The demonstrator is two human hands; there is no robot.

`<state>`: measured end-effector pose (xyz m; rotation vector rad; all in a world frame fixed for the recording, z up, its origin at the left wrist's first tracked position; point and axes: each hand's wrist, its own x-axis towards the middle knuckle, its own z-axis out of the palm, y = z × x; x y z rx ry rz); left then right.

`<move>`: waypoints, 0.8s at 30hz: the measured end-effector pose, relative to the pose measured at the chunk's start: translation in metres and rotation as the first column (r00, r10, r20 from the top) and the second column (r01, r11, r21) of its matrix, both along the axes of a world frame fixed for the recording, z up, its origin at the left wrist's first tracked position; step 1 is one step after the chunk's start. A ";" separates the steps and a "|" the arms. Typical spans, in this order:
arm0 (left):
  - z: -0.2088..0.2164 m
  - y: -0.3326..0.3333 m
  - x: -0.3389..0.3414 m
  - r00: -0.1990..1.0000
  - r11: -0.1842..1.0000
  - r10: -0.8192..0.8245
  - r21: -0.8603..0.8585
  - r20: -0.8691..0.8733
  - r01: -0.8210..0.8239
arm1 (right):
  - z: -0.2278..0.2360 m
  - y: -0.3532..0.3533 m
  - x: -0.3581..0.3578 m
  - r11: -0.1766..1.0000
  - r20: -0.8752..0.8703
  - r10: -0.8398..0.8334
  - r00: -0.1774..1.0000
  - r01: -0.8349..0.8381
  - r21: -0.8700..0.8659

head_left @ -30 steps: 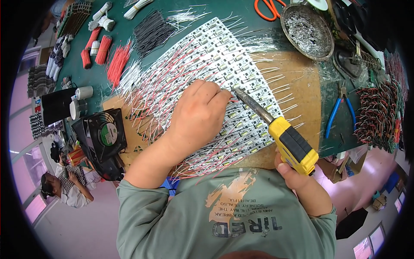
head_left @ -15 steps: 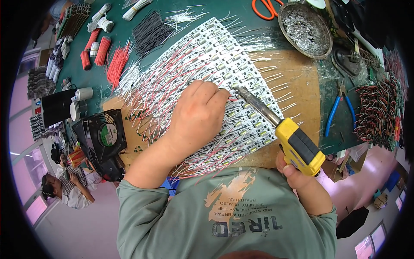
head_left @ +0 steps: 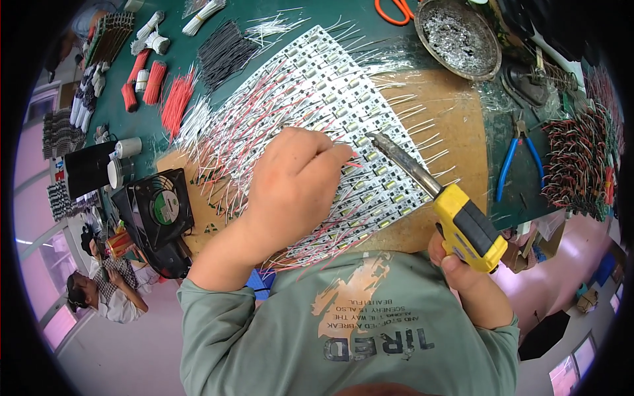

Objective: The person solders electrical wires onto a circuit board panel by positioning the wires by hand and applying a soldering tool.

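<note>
The left hand (head_left: 294,188) is lying knuckles-up across the fanned sheet of white LED circuit strips bristling with red and white wire leads (head_left: 317,112), its grip pressed together with the fingertips pinching a thin red wire lead (head_left: 351,163) just beyond them. The right hand (head_left: 462,272) is sitting at the near edge of the green-covered counter (head_left: 244,13), its grip wrapped tight around the yellow and black handle of a soldering iron (head_left: 470,228), whose metal barrel is slanting up and to the left so the tip is hovering just beside the left fingertips.

Beyond the iron's tip a bare patch of brown board (head_left: 456,112) is giving open room. Further out from the right grip, blue-handled pliers (head_left: 514,165) are lying well apart, with a round metal dish of grey solder scraps (head_left: 457,36) beyond them. To the outside of the left wrist a black square cooling fan (head_left: 158,208) is standing near the counter's edge.

The left palm is hiding the strips beneath it; whether the tip is touching a strip is hard to tell. Orange scissors (head_left: 393,10) are being cut off by the picture's top.
</note>
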<state>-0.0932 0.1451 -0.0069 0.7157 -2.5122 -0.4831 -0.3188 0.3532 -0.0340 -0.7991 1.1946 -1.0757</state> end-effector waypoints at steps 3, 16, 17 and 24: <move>-0.008 0.007 -0.003 1.000 1.000 0.000 0.006 0.006 0.000 | 0.002 0.002 0.002 1.000 -0.038 -0.019 0.999 0.019 0.014; -0.022 0.009 -0.006 0.999 0.999 0.034 0.029 0.020 -0.034 | -0.009 0.011 0.001 0.996 -0.196 0.081 0.977 -0.074 0.043; -0.022 0.009 -0.006 0.999 0.999 0.037 0.031 0.024 -0.038 | -0.008 0.010 0.001 0.996 -0.195 0.081 0.977 -0.074 0.044; -0.022 0.008 -0.006 0.999 0.999 0.037 0.033 0.032 -0.039 | -0.006 0.003 0.006 1.000 -0.219 0.011 0.976 -0.014 -0.016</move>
